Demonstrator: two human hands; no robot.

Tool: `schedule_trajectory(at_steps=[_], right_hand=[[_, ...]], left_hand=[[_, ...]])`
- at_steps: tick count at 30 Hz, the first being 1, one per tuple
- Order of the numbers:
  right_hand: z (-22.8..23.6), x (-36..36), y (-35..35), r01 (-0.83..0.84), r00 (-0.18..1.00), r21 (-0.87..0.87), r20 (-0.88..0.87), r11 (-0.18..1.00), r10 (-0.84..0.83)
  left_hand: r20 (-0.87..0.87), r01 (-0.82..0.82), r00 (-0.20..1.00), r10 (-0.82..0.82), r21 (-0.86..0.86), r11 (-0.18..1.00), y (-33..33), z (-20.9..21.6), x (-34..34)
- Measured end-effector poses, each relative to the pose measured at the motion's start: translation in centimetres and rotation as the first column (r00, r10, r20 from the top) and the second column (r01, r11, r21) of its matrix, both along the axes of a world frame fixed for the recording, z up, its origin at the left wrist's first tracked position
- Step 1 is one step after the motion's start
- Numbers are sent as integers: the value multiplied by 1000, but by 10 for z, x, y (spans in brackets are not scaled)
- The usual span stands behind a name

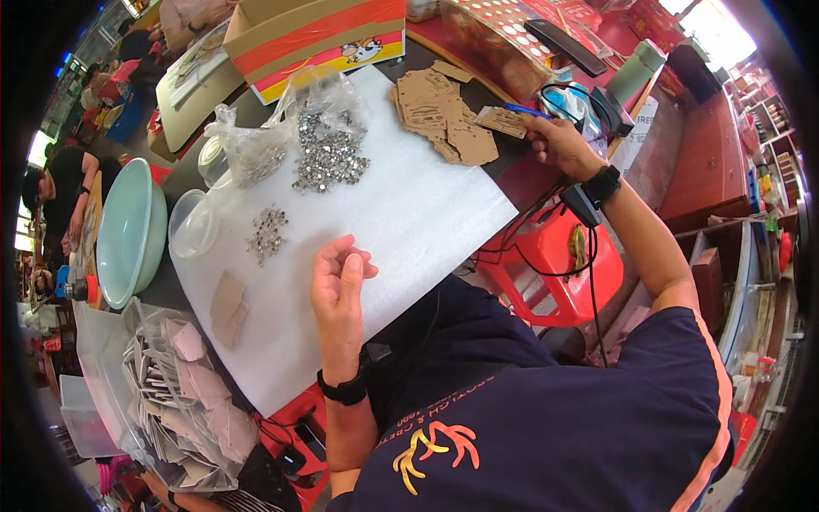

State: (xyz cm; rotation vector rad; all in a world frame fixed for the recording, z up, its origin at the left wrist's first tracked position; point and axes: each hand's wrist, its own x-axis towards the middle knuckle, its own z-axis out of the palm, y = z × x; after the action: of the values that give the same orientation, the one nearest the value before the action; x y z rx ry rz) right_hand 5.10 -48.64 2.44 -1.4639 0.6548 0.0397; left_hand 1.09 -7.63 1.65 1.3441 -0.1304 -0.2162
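Note:
At the far right of the white sheet [401,205], my right hand [563,149] pinches the end of a brown cardboard card [502,122]. A thin blue tool [527,110] lies right by its fingertips. Left of it spreads a pile of similar brown cards [439,115]. My left hand [339,286] is over the sheet's near edge, fingers loosely bent, thumb apart, holding nothing. Beyond it sit a small heap of shiny metal bits [268,232] and a larger silvery heap [328,149] spilling from a clear plastic bag [320,90]. Two grey-brown cards [229,307] lie at the left.
A clear tub [194,224] and teal basin [130,230] stand left, a bin of loose cards [183,392] near left. A cardboard box [316,43] sits at the back. A green bottle [636,72] and cables are right, above a red stool [572,273]. People work at far left.

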Motion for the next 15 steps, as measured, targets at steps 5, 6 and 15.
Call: schedule_trajectory(at_steps=[5, 6, 15], right_hand=[[2, 4, 2, 4, 995, -55, -104, 998, -10], [2, 6, 1, -6, 992, -42, -125, 999, 1], [12, 19, -15, -115, 939, -34, -331, 993, 98]], left_hand=[[1, -16, 1000, 16, 13, 1000, 1, -3, 0], [0, -9, 1000, 9, 12, 1000, 1, -3, 0], [-10, -8, 1000, 7, -15, 1000, 4, -6, 0]])
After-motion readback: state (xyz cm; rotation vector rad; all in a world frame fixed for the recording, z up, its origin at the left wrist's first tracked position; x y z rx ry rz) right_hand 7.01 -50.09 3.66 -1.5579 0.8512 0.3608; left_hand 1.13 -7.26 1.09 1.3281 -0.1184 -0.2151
